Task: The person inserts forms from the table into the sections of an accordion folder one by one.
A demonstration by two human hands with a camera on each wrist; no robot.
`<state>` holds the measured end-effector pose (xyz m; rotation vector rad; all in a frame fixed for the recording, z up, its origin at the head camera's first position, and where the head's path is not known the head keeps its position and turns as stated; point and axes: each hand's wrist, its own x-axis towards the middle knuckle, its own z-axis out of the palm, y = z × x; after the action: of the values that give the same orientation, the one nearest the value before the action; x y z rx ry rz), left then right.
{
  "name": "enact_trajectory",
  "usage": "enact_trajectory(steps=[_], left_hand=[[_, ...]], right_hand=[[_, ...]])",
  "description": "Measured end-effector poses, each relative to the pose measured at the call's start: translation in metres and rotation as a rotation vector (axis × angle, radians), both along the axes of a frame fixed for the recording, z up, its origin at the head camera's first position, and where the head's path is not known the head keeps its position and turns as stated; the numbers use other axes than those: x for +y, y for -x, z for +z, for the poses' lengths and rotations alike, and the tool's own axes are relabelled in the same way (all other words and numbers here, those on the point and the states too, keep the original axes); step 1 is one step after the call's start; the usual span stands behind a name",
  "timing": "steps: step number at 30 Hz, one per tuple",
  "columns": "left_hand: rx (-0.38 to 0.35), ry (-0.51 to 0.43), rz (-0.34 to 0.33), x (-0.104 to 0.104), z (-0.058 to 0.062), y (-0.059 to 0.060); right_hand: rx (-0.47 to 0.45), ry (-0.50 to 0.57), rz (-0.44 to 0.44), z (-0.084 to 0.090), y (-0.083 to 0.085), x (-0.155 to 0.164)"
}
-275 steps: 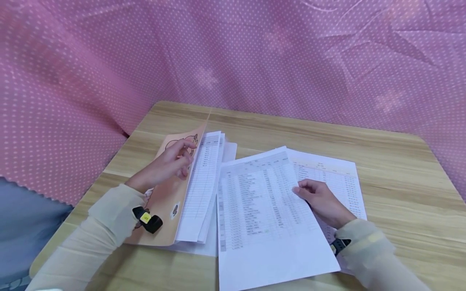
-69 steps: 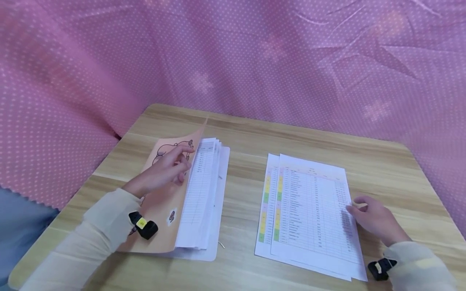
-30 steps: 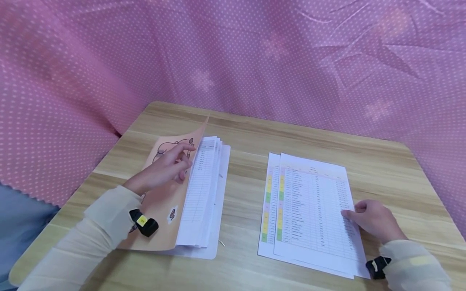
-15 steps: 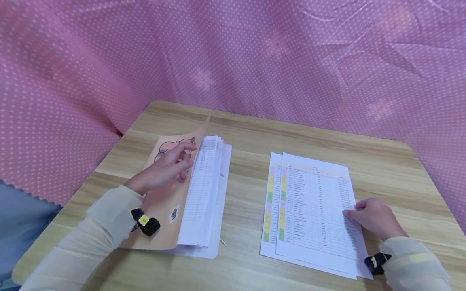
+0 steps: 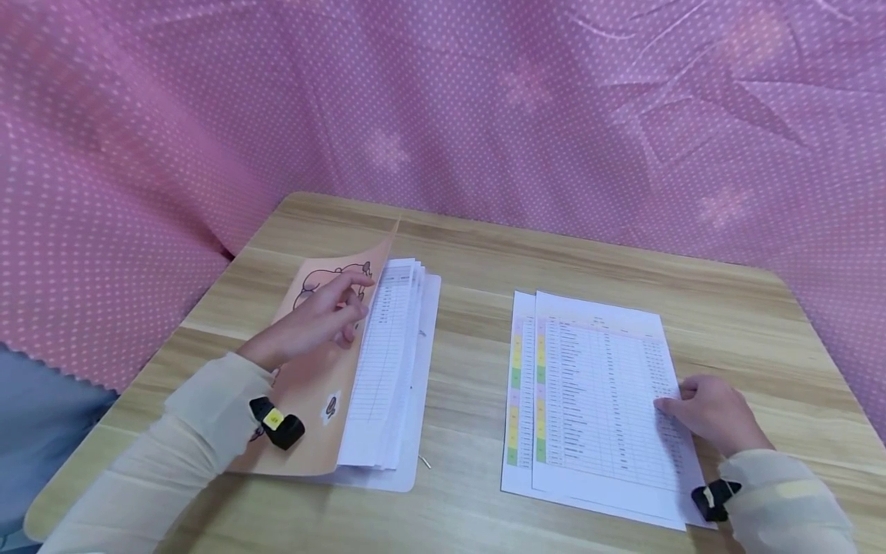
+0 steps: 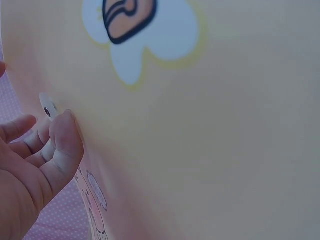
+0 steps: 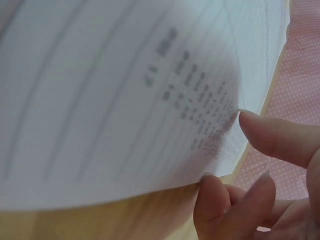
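Pinching the white printed sheets at their right edge, your right hand grips; your left hand props the peach cartoon-printed folder cover, fingers loosely spread.

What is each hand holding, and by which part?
The right hand pinches the top sheet by its right edge. The left hand holds up the folder cover near its free edge.

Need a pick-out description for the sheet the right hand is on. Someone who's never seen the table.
On the wooden table lie two groups of paper: a peach folder with sheets at the left, and two loose printed sheets at the right. The wanted one is the top sheet of that right pair, with the right hand at its right edge. Unlike the sheet beneath, it lies offset to the right, uncovered.
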<state>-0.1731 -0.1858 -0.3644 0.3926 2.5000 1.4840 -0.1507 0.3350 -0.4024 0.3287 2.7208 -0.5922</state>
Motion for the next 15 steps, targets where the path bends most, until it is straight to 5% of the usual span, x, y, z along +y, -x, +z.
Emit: enact_trajectory(steps=[15], left_hand=[[0.013, 0.001, -0.014, 0.000, -0.002, 0.000]], right_hand=[[-0.064, 0.123, -0.078, -0.003, 0.006, 0.011]])
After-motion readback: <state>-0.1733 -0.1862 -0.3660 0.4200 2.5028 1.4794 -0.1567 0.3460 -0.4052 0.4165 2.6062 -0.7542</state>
